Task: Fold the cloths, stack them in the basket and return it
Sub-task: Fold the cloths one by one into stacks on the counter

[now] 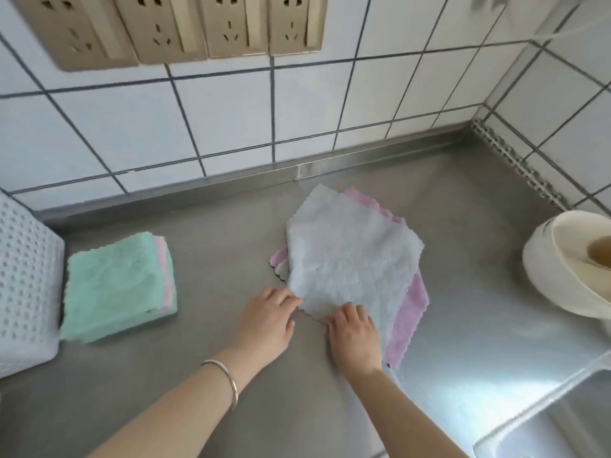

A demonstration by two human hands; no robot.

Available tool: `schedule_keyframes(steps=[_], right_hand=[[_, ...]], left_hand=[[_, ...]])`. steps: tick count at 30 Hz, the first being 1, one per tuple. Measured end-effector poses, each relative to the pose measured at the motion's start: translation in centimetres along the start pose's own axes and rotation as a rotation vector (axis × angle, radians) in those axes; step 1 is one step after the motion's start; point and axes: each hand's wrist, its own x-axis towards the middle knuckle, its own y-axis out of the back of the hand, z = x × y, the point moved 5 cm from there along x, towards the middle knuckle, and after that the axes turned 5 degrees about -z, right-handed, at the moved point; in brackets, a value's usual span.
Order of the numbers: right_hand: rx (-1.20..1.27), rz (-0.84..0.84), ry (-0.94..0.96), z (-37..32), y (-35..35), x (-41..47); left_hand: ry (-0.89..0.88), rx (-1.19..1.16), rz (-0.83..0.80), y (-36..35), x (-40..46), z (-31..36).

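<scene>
The pale blue cloth (350, 256) lies spread on a pink cloth (408, 322), well right of the white perforated basket (26, 285); soft, light, floppy, best pinched at its near edge, where the left hand (269, 317) and right hand (353, 335) grip it

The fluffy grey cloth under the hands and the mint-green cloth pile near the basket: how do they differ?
The fluffy grey cloth lies unfolded over a pink cloth, both hands on its near edge. The mint-green cloth pile is folded, squared and untouched. Both rest on the steel counter.
</scene>
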Motion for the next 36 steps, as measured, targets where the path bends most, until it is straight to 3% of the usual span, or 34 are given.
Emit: schedule_keyframes(steps=[6, 11, 15, 17, 21, 25, 29, 33, 36], right_hand=[[0.313, -0.024, -0.054, 2.2, 3.0, 2.0], [0.629, -0.109, -0.129, 4.3, 7.5, 5.0], [0.407, -0.172, 0.178, 4.9, 12.9, 8.0], [0.179, -0.079, 0.299, 5.4, 15.0, 9.3], [-0.019, 0.124, 0.296, 5.7, 19.7, 11.1], [-0.028, 0.165, 0.228, 4.5, 24.7, 12.0], [0.323, 0.05, 0.181, 1.0, 26.3, 12.4], [0.814, 0.017, 0.086, -4.0, 26.8, 11.4], [1.02, -0.014, 0.065, -6.7, 26.7, 9.3]], left_hand=[[-0.102, 0.033, -0.001, -1.6, 4.7, 3.1], [0.103, -0.028, 0.066, 1.0, 8.0, 2.2], [0.31, -0.172, 0.107, 4.3, 9.7, 0.3], [0.32, -0.199, 0.192, 6.6, 10.3, -0.1], [0.333, -0.215, 0.327, 12.8, 9.5, -1.1], [0.344, -0.255, 0.399, 19.6, 6.2, -4.4], [0.402, -0.528, 0.406, 23.7, 2.3, -8.5], [0.441, -0.625, 0.444, 26.4, -2.2, -11.8], [0.409, -0.663, 0.492, 28.0, -7.5, -12.9]])
